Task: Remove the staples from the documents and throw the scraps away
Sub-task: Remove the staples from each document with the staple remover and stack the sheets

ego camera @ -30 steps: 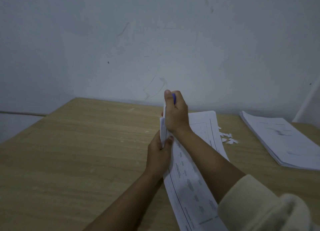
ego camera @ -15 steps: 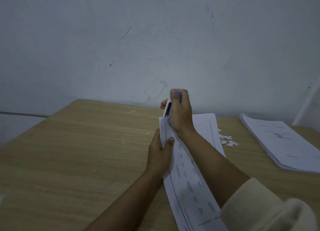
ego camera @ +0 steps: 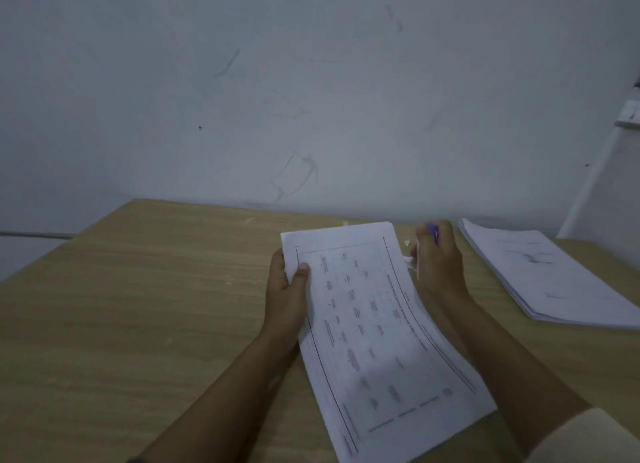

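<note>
Change: the right hand (ego camera: 440,265) is no longer at the top corner of the document (ego camera: 374,327). It is now to the right of the sheets, apart from them. The document, which was raised and bent between both hands before, now shows its printed face wide and almost flat.
Document: it is in the middle of the wooden surface (ego camera: 138,306), held a little above it. The left hand (ego camera: 285,299) is at its upper left edge.
Left grip: the thumb lies on top of the paper near the upper left corner and the fingers go under the edge, so the grip pinches the document.
Right grip: the fingers are curled round a small tool (ego camera: 433,234) with a blue part. The hand is blurred, so I cannot tell more about the tool.
Paper scraps (ego camera: 408,258): a few white pieces lie on the surface between the document's right edge and the right hand, just beside the fingers.
Stack of papers (ego camera: 547,275): it lies flat on the surface to the right of the right hand, well apart from the document.
</note>
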